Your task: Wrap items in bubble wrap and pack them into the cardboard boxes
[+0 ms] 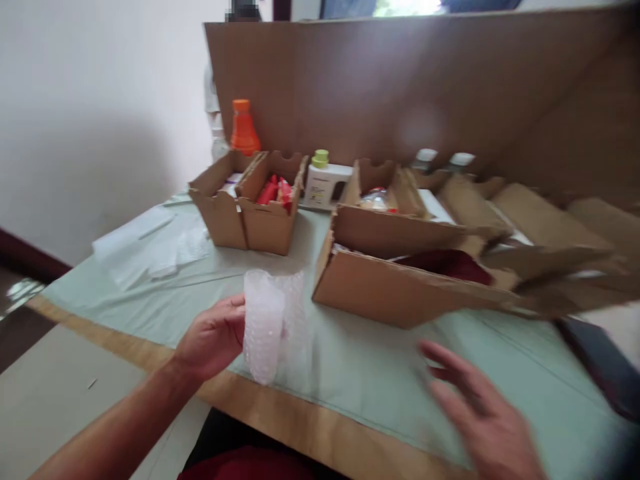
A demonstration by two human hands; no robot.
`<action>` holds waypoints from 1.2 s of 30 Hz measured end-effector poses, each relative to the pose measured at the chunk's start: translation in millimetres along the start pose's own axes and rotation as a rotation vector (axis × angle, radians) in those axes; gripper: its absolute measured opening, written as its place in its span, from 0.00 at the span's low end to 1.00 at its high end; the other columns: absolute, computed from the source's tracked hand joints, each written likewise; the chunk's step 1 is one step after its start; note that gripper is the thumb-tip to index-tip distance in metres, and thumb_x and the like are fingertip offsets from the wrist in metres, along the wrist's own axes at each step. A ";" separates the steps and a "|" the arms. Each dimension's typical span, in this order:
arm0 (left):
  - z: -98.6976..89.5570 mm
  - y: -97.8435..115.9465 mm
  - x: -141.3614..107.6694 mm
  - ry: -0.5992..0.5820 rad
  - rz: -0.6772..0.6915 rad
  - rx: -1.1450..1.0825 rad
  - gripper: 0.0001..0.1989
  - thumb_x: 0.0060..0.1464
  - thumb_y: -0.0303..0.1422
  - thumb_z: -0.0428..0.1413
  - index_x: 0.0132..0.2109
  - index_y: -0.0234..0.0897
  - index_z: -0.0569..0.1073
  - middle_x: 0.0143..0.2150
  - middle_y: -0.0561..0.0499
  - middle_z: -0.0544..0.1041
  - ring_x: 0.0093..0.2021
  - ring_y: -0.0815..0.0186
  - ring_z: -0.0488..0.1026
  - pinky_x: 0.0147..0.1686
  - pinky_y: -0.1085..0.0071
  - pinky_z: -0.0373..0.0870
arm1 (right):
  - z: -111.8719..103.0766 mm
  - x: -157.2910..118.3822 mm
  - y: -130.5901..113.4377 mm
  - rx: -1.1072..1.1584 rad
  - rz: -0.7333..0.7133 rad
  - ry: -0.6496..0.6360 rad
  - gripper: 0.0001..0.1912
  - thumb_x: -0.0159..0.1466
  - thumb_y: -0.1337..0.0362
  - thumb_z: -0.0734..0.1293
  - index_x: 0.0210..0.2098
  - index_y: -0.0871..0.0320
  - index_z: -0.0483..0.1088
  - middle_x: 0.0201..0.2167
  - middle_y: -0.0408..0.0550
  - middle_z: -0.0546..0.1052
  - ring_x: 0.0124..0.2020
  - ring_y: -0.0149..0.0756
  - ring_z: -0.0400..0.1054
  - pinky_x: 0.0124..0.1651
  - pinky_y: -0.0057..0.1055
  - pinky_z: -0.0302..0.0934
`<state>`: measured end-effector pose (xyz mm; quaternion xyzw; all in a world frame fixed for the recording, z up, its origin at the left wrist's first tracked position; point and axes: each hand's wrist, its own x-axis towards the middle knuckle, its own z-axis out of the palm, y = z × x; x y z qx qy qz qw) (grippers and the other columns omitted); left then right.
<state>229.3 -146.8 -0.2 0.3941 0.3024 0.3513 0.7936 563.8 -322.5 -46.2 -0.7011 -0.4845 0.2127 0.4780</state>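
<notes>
My left hand grips a sheet of clear bubble wrap above the table's front part. The wrap is curled over, with a loose flap trailing on its right side; whether anything lies inside it I cannot make out. Some of the left fingers are hidden behind the wrap. Off to the right, my right hand hovers over the cloth, blurred by motion, its fingers apart and nothing visible in them. Just beyond that hand stands a long cardboard box with dark red cloth inside.
Flat clear plastic packaging lies on the green tablecloth at left. Two cardboard bins stand behind, one with red packets. Farther back are an orange bottle, a white bottle, several more bins and a tall cardboard panel.
</notes>
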 end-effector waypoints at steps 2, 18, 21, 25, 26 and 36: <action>29.4 -24.9 7.3 -0.127 -0.062 -0.109 0.07 0.50 0.36 0.63 0.37 0.42 0.81 0.35 0.50 0.84 0.37 0.56 0.82 0.44 0.60 0.74 | 25.6 -8.1 -13.9 0.252 0.062 -0.187 0.41 0.56 0.40 0.76 0.65 0.47 0.69 0.62 0.56 0.74 0.58 0.52 0.73 0.54 0.45 0.71; 55.2 12.1 20.0 -0.126 0.540 0.904 0.37 0.46 0.41 0.69 0.65 0.49 0.72 0.67 0.50 0.72 0.69 0.47 0.64 0.67 0.55 0.61 | 39.6 19.4 -89.3 0.037 -0.300 -0.320 0.08 0.69 0.62 0.69 0.41 0.50 0.82 0.29 0.40 0.80 0.29 0.31 0.72 0.34 0.27 0.67; 77.5 3.1 32.7 -0.377 0.413 0.926 0.28 0.50 0.38 0.67 0.59 0.48 0.76 0.53 0.49 0.81 0.54 0.52 0.76 0.54 0.60 0.71 | 33.5 17.3 -102.5 -0.010 -0.385 -0.223 0.08 0.69 0.63 0.69 0.43 0.48 0.82 0.31 0.40 0.81 0.29 0.32 0.73 0.34 0.28 0.68; 49.4 -26.6 50.1 -0.479 0.096 1.017 0.06 0.53 0.36 0.60 0.34 0.40 0.80 0.31 0.52 0.78 0.31 0.63 0.74 0.30 0.71 0.66 | 8.5 0.0 -98.8 0.059 -0.234 0.156 0.04 0.65 0.61 0.73 0.39 0.47 0.82 0.34 0.41 0.82 0.32 0.33 0.74 0.34 0.29 0.67; 36.2 -31.2 50.3 -0.467 0.040 1.038 0.06 0.53 0.35 0.59 0.32 0.39 0.78 0.28 0.52 0.76 0.29 0.64 0.72 0.27 0.72 0.64 | 0.8 -4.4 -95.7 0.103 -0.166 0.288 0.02 0.64 0.60 0.74 0.37 0.47 0.82 0.32 0.41 0.82 0.30 0.32 0.73 0.32 0.28 0.66; -28.8 5.0 45.7 -0.249 -0.139 0.870 0.13 0.48 0.43 0.67 0.39 0.43 0.81 0.32 0.50 0.80 0.30 0.63 0.74 0.29 0.73 0.67 | -22.9 -8.1 -13.7 0.082 0.146 0.558 0.11 0.56 0.55 0.78 0.35 0.53 0.83 0.31 0.44 0.82 0.33 0.34 0.73 0.39 0.31 0.66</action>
